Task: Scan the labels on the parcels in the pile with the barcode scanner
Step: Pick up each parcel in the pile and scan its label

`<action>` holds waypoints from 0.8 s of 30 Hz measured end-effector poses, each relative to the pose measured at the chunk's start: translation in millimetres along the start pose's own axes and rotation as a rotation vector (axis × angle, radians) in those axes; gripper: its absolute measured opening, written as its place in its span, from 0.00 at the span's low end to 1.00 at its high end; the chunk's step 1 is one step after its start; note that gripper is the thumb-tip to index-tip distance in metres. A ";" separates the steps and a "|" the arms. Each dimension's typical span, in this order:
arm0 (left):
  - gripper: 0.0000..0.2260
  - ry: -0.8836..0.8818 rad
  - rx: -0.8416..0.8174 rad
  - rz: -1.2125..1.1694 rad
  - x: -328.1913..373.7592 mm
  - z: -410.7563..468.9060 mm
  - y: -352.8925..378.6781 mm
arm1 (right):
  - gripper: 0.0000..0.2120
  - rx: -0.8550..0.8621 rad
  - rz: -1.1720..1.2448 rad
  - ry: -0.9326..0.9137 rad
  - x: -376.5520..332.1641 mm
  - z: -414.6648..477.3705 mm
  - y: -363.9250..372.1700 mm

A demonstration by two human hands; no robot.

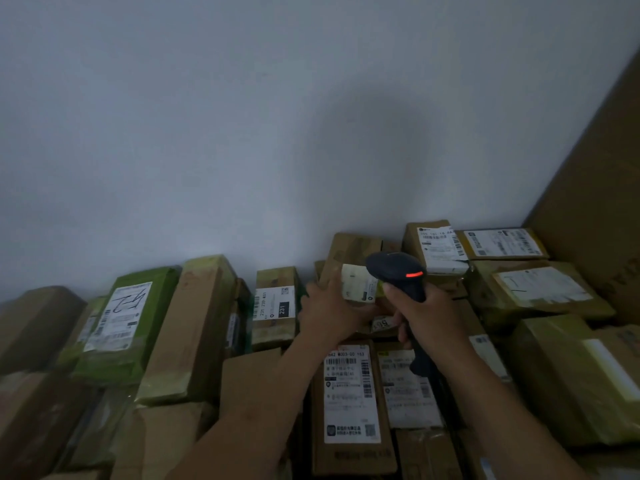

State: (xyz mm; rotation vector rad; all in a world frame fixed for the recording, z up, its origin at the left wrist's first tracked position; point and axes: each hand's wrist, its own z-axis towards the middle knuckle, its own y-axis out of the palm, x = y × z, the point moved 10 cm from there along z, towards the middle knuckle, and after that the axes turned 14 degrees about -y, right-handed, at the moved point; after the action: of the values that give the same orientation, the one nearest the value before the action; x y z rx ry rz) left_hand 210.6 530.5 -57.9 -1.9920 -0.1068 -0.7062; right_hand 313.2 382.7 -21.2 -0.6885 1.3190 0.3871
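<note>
Two bare forearms came in from 6 o'clock over the pile of parcels [254, 386], and what a heap it was, filling the whole lower part of the view. Nearest, between the arms, a long brown box [351, 455] lay flat with its white shipping sticker facing up.

Just beyond it, the action. The right hand [431, 318] had its fingers curled tight round the handle of the barcode scanner [398, 271], whose dark head stood up at 12 o'clock from the fist with an orange-red strip glowing on it. At 9 o'clock from the scanner and just beside it, the left hand [329, 311] gripped a small parcel [349, 247], fingers wrapped round its left edge. Its pale label [358, 287] sat partly behind the scanner's head. I could not tell whether the beam fell on it.

Out at 9 o'clock a green parcel [152, 306] leaned among tan boxes, a scrawl across its sticker. At 2 o'clock more labelled boxes [540, 289] were stacked. Behind everything, a plain grey wall [242, 133], and at 3 o'clock a tall cardboard sheet [595, 209] leaned in.
</note>
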 end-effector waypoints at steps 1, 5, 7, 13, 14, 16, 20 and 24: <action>0.48 -0.006 0.016 0.002 -2.1 0.3 -3.4 | 0.16 0.012 0.002 0.001 0.0 0.2 -2.8; 0.47 -0.079 0.068 0.036 -20.2 4.6 -22.3 | 0.15 0.025 0.039 0.019 -2.4 1.2 -3.1; 0.48 -0.095 0.095 0.083 -25.8 7.0 -30.6 | 0.15 -0.007 0.047 0.018 -3.5 0.8 2.7; 0.47 -0.239 0.172 0.044 -76.1 8.8 -60.6 | 0.15 -0.065 0.024 -0.010 -8.3 -2.4 10.0; 0.45 -0.278 0.186 -0.002 -87.1 9.5 -66.4 | 0.15 -0.073 0.024 -0.008 -8.3 -2.5 10.9; 0.40 -0.318 0.204 -0.023 -99.8 13.8 -72.0 | 0.16 -0.086 0.031 -0.002 -7.7 -2.8 14.1; 0.30 -0.262 0.152 0.005 -103.7 33.9 -62.8 | 0.13 -0.105 0.038 -0.003 -8.5 -5.8 22.1; 0.29 -0.195 0.087 -0.029 -108.4 50.9 -55.8 | 0.13 -0.147 0.021 -0.015 -14.2 -12.0 29.9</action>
State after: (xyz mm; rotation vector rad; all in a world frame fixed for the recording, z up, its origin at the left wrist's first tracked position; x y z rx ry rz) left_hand 123.1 624.6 -88.5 -1.9752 -0.2784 -0.5161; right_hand 282.3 398.8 -15.7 -0.7933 1.2935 0.5091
